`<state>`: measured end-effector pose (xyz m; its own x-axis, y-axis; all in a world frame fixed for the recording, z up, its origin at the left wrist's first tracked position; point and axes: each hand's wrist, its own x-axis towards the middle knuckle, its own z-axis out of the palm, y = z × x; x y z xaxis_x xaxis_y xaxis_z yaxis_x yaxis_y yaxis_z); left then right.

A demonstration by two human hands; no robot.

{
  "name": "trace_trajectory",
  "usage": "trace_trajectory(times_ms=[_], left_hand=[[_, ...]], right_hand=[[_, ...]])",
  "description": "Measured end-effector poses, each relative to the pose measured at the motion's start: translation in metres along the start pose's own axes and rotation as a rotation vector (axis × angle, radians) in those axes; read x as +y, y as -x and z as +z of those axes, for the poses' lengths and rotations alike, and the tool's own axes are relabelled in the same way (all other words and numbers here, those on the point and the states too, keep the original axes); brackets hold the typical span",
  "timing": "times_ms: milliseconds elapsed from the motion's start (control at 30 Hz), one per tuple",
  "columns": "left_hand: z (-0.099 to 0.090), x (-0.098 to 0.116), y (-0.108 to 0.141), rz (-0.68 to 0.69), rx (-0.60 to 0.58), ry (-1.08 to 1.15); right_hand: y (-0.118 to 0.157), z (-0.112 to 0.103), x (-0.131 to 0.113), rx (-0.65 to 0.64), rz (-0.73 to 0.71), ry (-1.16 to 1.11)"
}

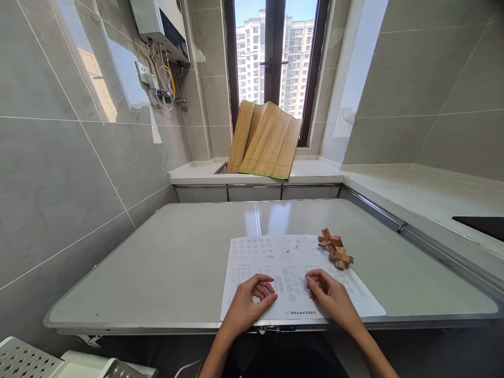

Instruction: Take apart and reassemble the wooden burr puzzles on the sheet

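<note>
A printed white sheet [255, 257], covered in small diagrams, lies near the front edge of the table. Over its left part rests my left hand [254, 299], fingers loosely curled and thumb apart from them, holding nothing. My right hand [328, 296] is over the right part of the paper, loosely curled, with nothing visible in it. Beyond the right hand, at the sheet's upper right edge, sit two wooden interlocking puzzles: a reddish-brown one [331, 240] and, just in front, a lighter one [340, 258]. Neither hand touches them.
The pale folding table [165, 262] has a seam down its middle. Behind it, a folded bamboo mat [271, 142] leans by the window on a white counter [315, 167]. A water heater [161, 29] hangs at left. White perforated plastic [27, 362] shows at lower left.
</note>
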<state>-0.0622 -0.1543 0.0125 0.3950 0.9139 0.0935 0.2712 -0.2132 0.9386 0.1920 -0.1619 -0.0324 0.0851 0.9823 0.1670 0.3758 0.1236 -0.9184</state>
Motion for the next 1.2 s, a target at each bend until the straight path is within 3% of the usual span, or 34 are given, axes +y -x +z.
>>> trace_trajectory(times_ms=[1200], left_hand=[[-0.0005,0.0017,-0.0005,-0.017,0.001,-0.015]], right_hand=[[-0.0003,0.0009,0.0048,0.001,0.007,-0.014]])
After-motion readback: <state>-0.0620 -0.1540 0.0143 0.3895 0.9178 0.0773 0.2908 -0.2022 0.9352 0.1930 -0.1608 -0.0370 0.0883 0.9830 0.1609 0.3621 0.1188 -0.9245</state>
